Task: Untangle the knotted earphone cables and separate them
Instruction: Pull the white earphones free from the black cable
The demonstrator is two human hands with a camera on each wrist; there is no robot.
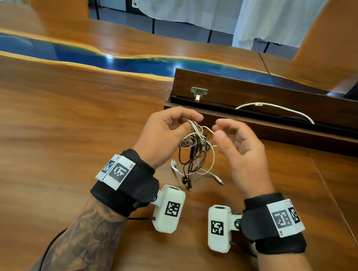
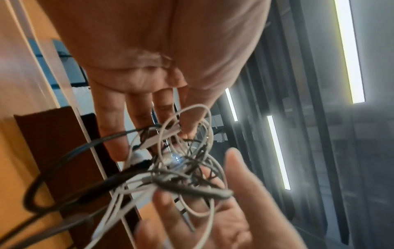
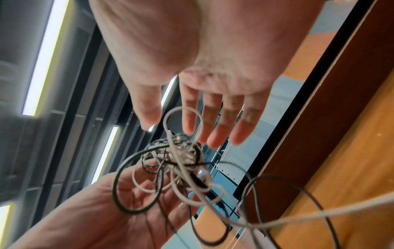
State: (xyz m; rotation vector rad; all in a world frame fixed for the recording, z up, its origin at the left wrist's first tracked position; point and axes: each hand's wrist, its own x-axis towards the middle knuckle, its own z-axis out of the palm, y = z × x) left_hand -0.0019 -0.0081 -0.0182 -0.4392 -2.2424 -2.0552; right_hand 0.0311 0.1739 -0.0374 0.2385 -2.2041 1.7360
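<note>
Left hand pinches dangling white-and-black earphone tangle; right hand loosely curled, empty.

The cable tangle hangs between the two hands above the table, the left hand on its left, the right hand on its right. Its loose ends rest on the table below. Behind the hands stands an open box with a cord in it.
</note>
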